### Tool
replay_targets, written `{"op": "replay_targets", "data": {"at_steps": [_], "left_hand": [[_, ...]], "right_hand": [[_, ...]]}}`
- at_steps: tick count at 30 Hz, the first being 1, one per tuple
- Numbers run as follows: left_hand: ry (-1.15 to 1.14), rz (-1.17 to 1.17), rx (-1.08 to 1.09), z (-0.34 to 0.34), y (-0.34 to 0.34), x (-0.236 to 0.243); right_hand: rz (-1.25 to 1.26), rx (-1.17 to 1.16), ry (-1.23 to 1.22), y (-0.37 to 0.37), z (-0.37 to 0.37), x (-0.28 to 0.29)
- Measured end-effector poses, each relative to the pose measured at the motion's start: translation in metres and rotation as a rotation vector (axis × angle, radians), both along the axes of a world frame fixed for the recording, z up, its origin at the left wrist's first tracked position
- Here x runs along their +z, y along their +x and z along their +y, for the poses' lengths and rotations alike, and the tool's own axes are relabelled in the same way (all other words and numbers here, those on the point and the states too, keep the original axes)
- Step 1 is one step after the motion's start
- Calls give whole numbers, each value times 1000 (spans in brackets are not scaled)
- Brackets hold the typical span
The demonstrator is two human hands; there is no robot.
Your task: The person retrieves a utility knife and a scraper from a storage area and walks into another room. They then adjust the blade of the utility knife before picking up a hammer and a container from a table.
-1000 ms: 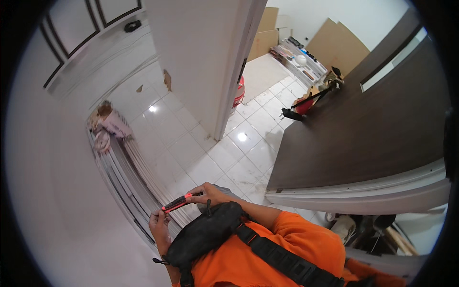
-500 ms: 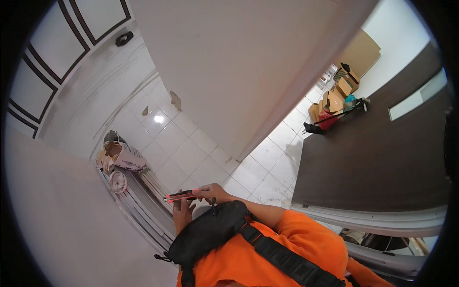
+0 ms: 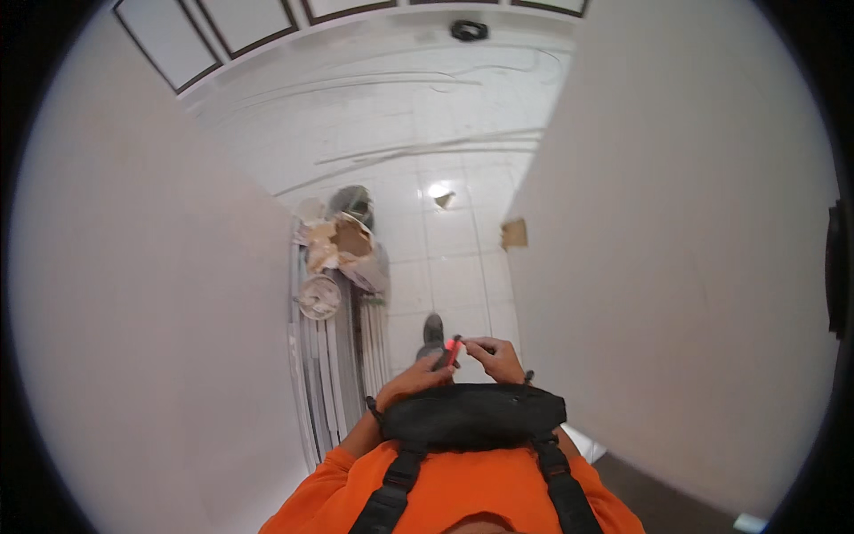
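Note:
A slim red and black tool (image 3: 453, 350), like a utility knife, is held between both hands just above a black chest bag (image 3: 471, 416). My left hand (image 3: 411, 377) grips its near end from below. My right hand (image 3: 494, 359) pinches its side with fingers curled. Below the tool a grey shoe (image 3: 432, 335) stands on the white floor tiles (image 3: 449, 267). An orange shirt (image 3: 445, 489) fills the lower edge.
A narrow passage runs between a white wall (image 3: 142, 294) on the left and a white door panel (image 3: 676, 267) on the right. Long white strips (image 3: 334, 356) lie along the left wall, with torn paper bags (image 3: 342, 245) and a small bucket (image 3: 318, 296) beyond them.
The view has swung left, from the dark door and open room into the narrow passage. The tool now points away from me and my right hand has come closer to my left.

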State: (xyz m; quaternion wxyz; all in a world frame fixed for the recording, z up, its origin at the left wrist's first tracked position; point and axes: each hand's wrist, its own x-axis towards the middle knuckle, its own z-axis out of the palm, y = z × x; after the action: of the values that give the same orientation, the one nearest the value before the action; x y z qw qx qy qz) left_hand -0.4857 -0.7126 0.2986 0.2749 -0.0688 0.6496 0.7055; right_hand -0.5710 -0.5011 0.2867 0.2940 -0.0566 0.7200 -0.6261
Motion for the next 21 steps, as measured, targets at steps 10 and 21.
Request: {"op": "replay_targets", "data": {"at_steps": [10,21], "left_hand": [[-31,-44,-286,-126,-262,6],[-202,63,-157,-207,-517,-27]], "right_hand": [[-259,-150,-100,-227,-112,6],[-108,26,301,-509,-196,-16]]}}
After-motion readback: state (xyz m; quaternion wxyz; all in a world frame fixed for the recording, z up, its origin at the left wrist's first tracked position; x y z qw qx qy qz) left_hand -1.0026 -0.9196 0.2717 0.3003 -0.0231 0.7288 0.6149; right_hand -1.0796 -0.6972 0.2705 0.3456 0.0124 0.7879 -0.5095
